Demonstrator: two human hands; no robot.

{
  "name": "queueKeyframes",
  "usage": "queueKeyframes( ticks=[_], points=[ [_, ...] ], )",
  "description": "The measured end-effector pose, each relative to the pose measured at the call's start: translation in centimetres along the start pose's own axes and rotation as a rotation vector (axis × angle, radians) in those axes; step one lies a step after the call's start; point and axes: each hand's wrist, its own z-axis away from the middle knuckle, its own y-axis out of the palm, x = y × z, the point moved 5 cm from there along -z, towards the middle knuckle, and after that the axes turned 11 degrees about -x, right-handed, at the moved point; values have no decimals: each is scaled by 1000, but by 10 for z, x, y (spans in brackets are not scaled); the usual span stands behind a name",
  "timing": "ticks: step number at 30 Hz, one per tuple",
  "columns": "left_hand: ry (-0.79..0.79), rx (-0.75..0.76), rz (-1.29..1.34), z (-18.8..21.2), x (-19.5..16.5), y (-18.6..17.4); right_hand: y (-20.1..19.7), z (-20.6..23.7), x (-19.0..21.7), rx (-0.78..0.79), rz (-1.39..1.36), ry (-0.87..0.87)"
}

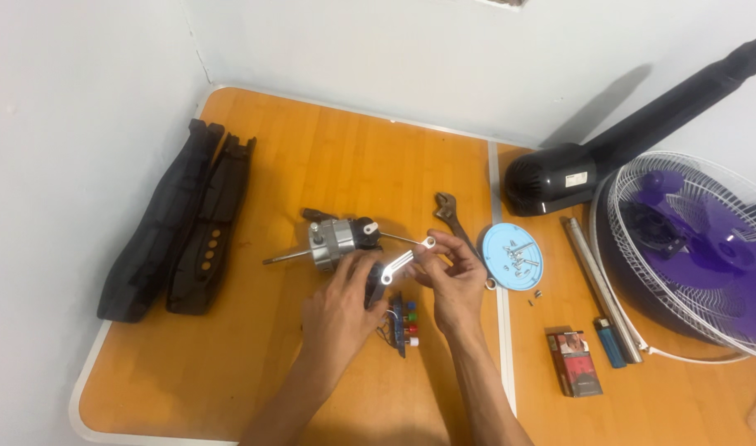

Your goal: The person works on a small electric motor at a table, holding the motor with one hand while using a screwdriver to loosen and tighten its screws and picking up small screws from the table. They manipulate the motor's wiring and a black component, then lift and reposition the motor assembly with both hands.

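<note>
Both hands are gripping one white link arm [404,259] at table centre: left hand [342,307] pinching its lower end, right hand [454,285] its upper. One fan motor [338,239] is lying at 11 o'clock; one red rectangular packet [575,361] and one blue lighter [609,342] are sitting at 4 o'clock.

Both hands meet just in front of the fan motor [332,241] on the orange surface [312,157]. The left hand [338,312] and right hand [454,285] pinch a white link arm [404,260] between their fingertips. A wrench [451,216] lies right of the motor, a blue lid [512,256] with screws farther right, black covers [180,235] well left.
</note>
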Motion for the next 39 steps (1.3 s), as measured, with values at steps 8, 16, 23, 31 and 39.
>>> queueKeyframes(
  ticks=[8, 16, 23, 31, 39],
  points=[
    [15, -22, 26, 1, -1, -2, 4, 2, 4, -7, 76, -80],
    [92, -130, 118, 1, -11, -10, 3, -4, 1, -14, 102, -57],
    [172, -149, 102, 2, -8, -6, 7, -6, -8, -7, 114, -42],
    [78, -113, 402, 6, 20, 2, 7, -10, -34, 30, 121, 69],
    [125, -79, 363, 12, 30, 9, -2, -5, -40, 63, 149, 88]
  ],
)
